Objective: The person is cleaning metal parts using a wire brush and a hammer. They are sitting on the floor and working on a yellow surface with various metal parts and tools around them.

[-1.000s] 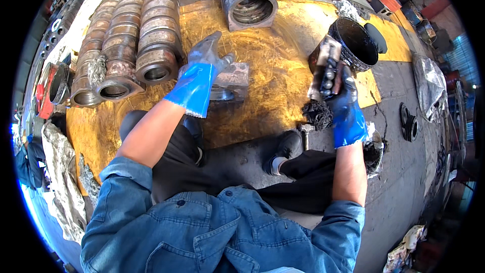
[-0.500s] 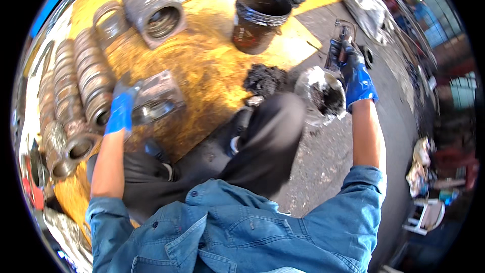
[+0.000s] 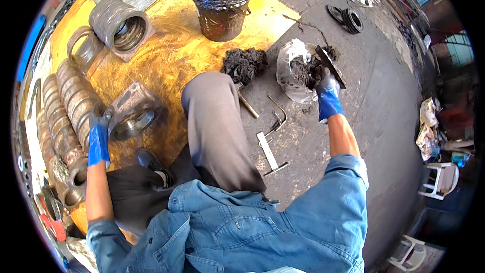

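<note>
My right hand (image 3: 327,83), in a grease-darkened blue glove, is closed around a long, flat, dark plate-like tool (image 3: 332,66); its handle is hidden by the hand. Both are over a clear plastic-lined container (image 3: 285,78) with black, clumpy, greasy stuff (image 3: 303,72) inside. At the left, my gloved left hand (image 3: 100,119) is beside the corner of a square-flanged metal ring housing (image 3: 132,98), its dark fingers somewhat apart and nothing visible in them. The housing rests on the yellow floor, its round opening toward me.
A black bucket (image 3: 222,23) stands ahead, with a heap of black rags (image 3: 245,64) nearer. Metal tools (image 3: 268,150) lie by my knee. Rows of ringed metal cylinders (image 3: 63,121) line the left, and a larger ringed cylinder (image 3: 116,25) stands beyond. Dark rings (image 3: 348,19) lie far right.
My right hand has come down and nearer with the tool, from beyond the container to over it. My left hand has shifted off the housing's top to its side. The view has turned rightward.
</note>
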### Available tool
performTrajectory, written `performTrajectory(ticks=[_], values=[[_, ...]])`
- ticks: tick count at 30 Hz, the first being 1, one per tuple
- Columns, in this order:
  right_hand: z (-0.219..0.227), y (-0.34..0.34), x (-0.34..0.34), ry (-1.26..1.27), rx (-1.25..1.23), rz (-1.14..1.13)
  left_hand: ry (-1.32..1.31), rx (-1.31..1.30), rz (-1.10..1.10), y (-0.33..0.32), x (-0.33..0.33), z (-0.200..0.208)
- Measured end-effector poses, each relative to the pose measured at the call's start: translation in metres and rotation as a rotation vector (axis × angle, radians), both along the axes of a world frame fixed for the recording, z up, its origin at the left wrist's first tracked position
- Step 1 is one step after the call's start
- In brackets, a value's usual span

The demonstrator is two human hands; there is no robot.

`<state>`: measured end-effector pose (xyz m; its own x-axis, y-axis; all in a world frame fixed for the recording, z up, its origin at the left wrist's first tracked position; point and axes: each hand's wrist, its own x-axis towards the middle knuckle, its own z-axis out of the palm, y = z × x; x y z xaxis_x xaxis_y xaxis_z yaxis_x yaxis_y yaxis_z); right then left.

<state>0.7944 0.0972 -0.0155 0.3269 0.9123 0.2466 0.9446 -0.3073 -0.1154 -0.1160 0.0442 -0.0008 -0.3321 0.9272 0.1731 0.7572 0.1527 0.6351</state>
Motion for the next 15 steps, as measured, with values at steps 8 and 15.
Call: performTrajectory(ticks=[8, 15], values=[[-0.061, -0.007, 0.047, 0.414, 0.435, 0.106, -0.316, -0.086, 0.003, 0.012, 0.032, 0.014], [-0.113, -0.06, 0.052, 1.623, 0.059, -0.383, -0.43, -0.095, 0.057, 0.015, 0.097, 0.028]])
